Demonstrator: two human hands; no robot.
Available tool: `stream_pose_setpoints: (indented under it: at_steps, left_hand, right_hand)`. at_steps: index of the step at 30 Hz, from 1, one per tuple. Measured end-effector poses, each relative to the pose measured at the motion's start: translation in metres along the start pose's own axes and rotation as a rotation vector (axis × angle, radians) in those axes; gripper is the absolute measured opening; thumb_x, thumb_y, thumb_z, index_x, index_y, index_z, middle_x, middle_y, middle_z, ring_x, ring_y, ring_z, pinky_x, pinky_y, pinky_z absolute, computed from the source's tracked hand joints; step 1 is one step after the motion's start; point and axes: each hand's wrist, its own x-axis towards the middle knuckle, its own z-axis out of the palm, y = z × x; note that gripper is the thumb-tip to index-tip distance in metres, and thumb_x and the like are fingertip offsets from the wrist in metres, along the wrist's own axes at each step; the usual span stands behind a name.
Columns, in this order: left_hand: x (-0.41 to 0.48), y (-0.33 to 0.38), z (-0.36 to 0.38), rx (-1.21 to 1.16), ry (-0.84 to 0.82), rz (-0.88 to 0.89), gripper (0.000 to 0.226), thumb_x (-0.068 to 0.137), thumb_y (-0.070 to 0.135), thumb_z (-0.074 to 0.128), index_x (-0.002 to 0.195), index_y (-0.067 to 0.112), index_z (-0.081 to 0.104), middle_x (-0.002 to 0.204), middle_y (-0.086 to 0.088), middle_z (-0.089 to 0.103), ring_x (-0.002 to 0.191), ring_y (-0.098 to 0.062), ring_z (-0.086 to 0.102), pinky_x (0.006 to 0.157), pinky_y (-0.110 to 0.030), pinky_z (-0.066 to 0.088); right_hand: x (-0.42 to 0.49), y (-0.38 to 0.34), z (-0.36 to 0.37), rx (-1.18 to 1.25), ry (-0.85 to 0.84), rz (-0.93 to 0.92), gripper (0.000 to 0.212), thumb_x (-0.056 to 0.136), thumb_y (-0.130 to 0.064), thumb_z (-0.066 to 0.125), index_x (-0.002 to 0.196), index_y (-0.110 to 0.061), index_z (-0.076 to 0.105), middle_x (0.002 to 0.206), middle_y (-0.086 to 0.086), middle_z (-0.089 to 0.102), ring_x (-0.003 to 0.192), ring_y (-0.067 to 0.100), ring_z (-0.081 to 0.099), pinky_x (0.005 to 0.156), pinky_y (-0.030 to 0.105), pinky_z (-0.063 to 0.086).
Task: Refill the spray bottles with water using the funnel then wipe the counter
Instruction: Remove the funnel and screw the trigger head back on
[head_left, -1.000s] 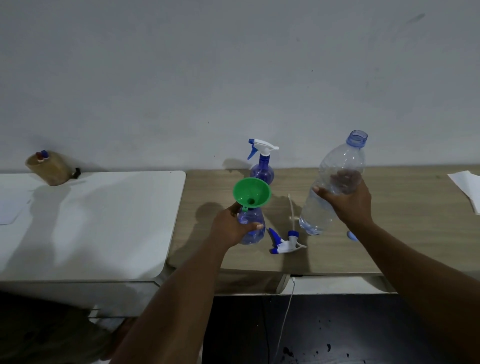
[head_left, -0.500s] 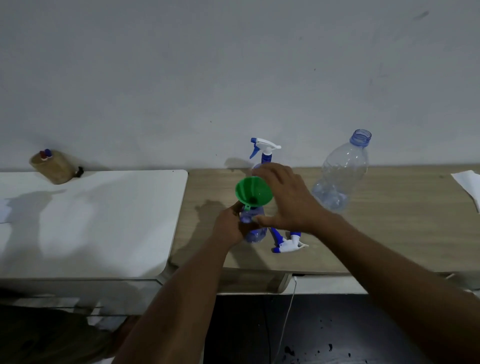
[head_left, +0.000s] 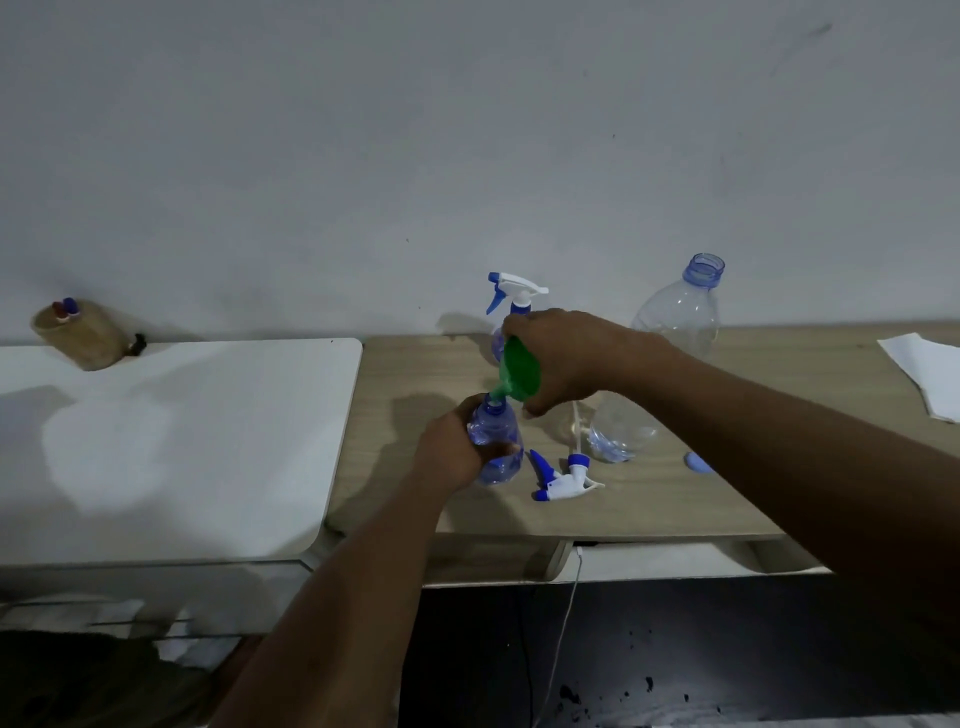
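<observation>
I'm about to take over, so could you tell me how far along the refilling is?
Done: water bottle stands nearly empty. In hand: right hand tilts the funnel off the open spray bottle held by left hand. Left: refit the sprayer, wipe the counter.

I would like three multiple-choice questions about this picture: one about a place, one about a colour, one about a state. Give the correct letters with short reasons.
1. Where does the detached spray head lie?
A. on the wooden counter
B. on the white table
C. on the floor

2. What colour is the funnel?
A. red
B. green
C. yellow

3. How is the large water bottle?
A. capped
B. lying flat
C. upright, uncapped

Answers:
1 A, it rests on the wood beside the spray bottle held by the left hand.
2 B, green shows under the right hand.
3 C, its open neck points up.
</observation>
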Motion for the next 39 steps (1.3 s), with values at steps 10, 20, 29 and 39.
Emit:
stream_pose_setpoints:
  at_steps: [10,20,29,39]
  left_hand:
    - [0.001,-0.008,0.004,-0.053,0.052,0.059,0.073,0.067,0.044,0.090,0.131,0.031,0.057,0.112,0.013,0.069,0.102,-0.014,0.066,0.093,-0.038,0.054]
    - [-0.001,-0.006,0.006,-0.053,0.065,0.054,0.069,0.070,0.040,0.089,0.130,0.033,0.056,0.106,0.017,0.062,0.102,-0.013,0.064,0.093,-0.034,0.053]
    - [-0.008,-0.005,0.004,-0.069,0.065,0.050,0.067,0.071,0.036,0.089,0.130,0.031,0.056,0.100,0.024,0.060,0.101,-0.014,0.065,0.092,-0.033,0.054]
    - [-0.010,-0.008,0.001,-0.050,0.079,0.069,0.074,0.069,0.043,0.089,0.134,0.031,0.054,0.105,0.018,0.061,0.099,-0.011,0.064,0.092,-0.034,0.055]
  right_hand:
    - [-0.095,0.034,0.142,0.992,0.424,0.400,0.071,0.063,-0.035,0.092,0.118,-0.017,0.052,0.111,-0.003,0.063,0.101,0.006,0.064,0.086,0.021,0.055]
    - [-0.106,0.030,0.240,0.958,0.421,0.765,0.075,0.061,-0.051,0.089,0.119,-0.022,0.051,0.107,-0.002,0.062,0.096,0.019,0.060,0.076,0.030,0.048]
    - [-0.083,0.024,0.248,0.426,0.210,0.820,0.091,0.061,-0.079,0.068,0.129,-0.021,0.052,0.128,0.005,0.052,0.120,0.027,0.047,0.094,0.044,0.039]
    - [-0.038,0.008,0.189,0.155,0.198,0.251,0.060,0.080,-0.034,0.072,0.134,-0.022,0.049,0.137,0.005,0.052,0.124,0.029,0.049,0.096,0.043,0.045]
